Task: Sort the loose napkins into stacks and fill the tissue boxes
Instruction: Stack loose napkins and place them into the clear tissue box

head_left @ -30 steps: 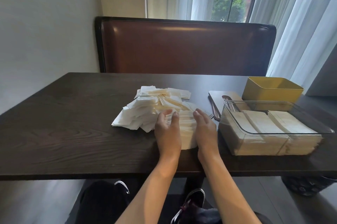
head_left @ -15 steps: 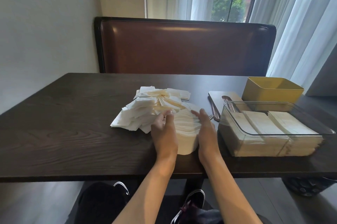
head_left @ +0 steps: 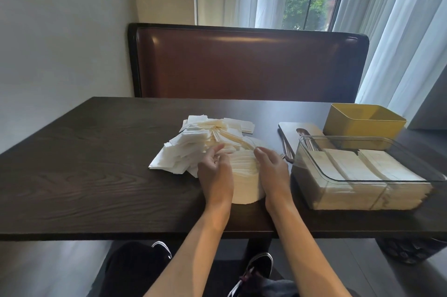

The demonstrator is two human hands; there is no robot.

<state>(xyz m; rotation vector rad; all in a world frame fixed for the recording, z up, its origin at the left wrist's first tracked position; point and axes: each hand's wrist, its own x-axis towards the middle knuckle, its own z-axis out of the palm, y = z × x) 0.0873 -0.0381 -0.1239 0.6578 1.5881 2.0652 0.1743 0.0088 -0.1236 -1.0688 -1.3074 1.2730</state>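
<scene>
While two hands [head_left: 215, 172] flank napkins [head_left: 244, 180], two boxes [head_left: 362, 173]

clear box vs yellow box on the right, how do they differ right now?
The clear box is see-through with rows of stacked napkins inside; the yellow box is opaque, and nothing shows above its rim. The clear box sits nearer the person and looks wider and lower; the yellow box stands behind it, further back on the table. Both are open-topped, rectangular, and untouched by either hand.
</scene>
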